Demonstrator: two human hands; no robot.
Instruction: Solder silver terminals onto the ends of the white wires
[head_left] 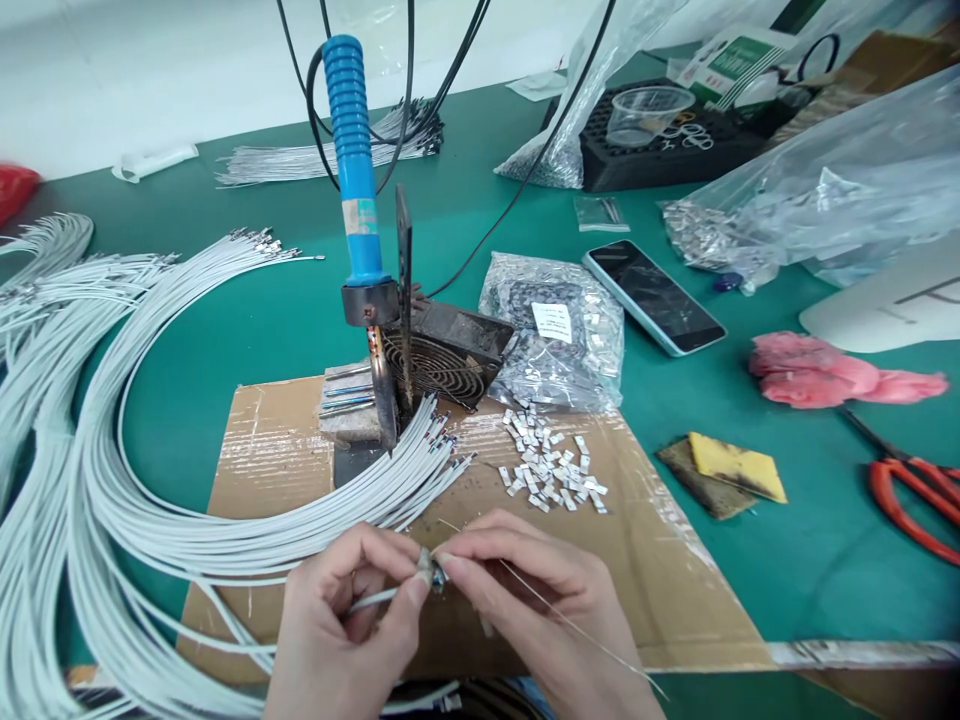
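My left hand (352,610) pinches the end of a white cable (373,600) above the front of the cardboard (675,590). Touching it at the fingertips, my right hand (536,595) is closed on a thin wire (581,632) that trails down to the right. A small metallic part (439,577) shows between the fingertips; its details are too small to tell. Just beyond the hands lies a thick bundle of white cables (300,535). Small white pieces (551,465) are scattered on the cardboard behind my right hand. A blue-handled soldering iron (360,170) stands tip down over the bundle.
Behind the cardboard are a fan (442,365) and a plastic bag of parts (559,325). On the right lie a phone (654,297), a yellow sponge (737,466), pink putty-like material (825,372) and red scissors (900,500). More white cables (45,480) cover the left side.
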